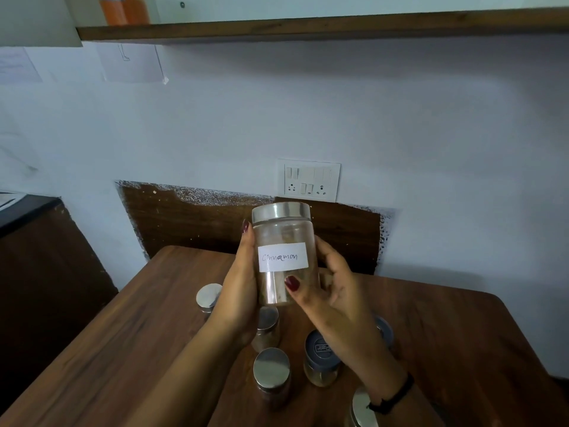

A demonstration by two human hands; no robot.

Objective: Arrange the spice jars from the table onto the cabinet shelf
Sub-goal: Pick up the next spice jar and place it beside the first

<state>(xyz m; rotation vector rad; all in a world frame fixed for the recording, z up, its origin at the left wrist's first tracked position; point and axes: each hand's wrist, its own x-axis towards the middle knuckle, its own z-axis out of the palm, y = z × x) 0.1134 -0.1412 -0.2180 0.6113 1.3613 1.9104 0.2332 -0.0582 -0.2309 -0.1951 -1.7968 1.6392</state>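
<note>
A clear glass jar [284, 241] with a silver lid and a white label reading "Cinnamon" is held upright above the table, between both my hands. My left hand [240, 282] wraps its left side; my right hand [329, 288] grips its right side with the thumb across the front. Below, on the wooden table [123, 349], stand several more jars: silver-lidded ones [209, 297] [271, 372] [267, 326] [361, 409] and a dark-lidded one [321, 355]. Another dark-lidded jar [385, 329] shows partly behind my right wrist. The wooden cabinet shelf [308, 27] runs along the top.
An orange object [126, 9] stands on the shelf at the left. A white switch and socket panel [309, 180] is on the wall behind the jar. A dark cabinet [37, 257] stands left of the table. Papers [132, 61] hang on the wall.
</note>
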